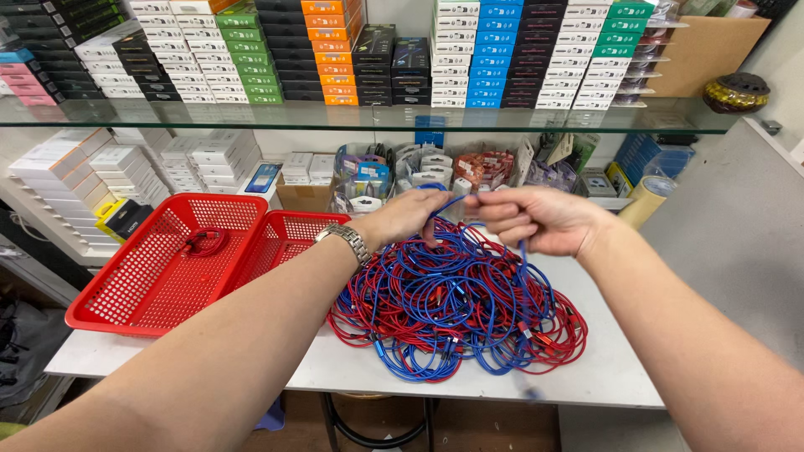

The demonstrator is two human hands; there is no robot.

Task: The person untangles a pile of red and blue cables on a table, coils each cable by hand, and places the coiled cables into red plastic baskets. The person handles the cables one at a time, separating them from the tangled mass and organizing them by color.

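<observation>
Head view: we pinch a blue cable between left hand and right hand; pulling may drag the tangled pile off the counter.

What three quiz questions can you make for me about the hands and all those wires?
1. True or false: the left hand and the right hand both pinch a blue cable above the pile of cables.
2. Which colours are the cables in the pile? A) red and blue B) green and yellow C) black and white
3. What lies in the big red basket at the left of the table?

Key:
1. True.
2. A.
3. A small coil of red cable.
</observation>
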